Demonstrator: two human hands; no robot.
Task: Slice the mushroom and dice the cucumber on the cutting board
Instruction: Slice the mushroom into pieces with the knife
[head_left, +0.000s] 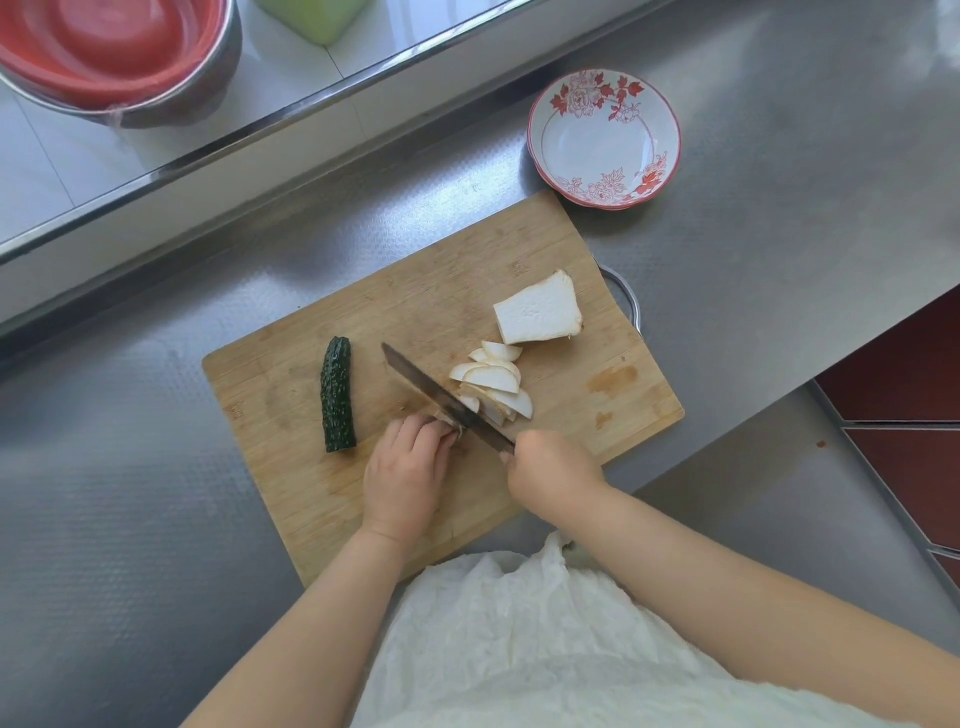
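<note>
Lying whole near the cutting board's (571, 244) left edge, the cucumber (338, 395) runs front to back, just left of the left hand (408, 470), which curls over a mushroom remnant. The knife (441, 400) angles beside it, gripped by the right hand (550, 470). Slices (493, 382) fan rightward; the mushroom half (537, 309) waits toward the far right corner.

A cutting board (519, 249) sits mid-frame on the counter (779, 234). On it, the cucumber (338, 395) lies left, mushroom slices (493, 382) centre, the mushroom chunk (537, 312) upper right. A bowl (605, 139) sits beyond the board's upper-right corner.
</note>
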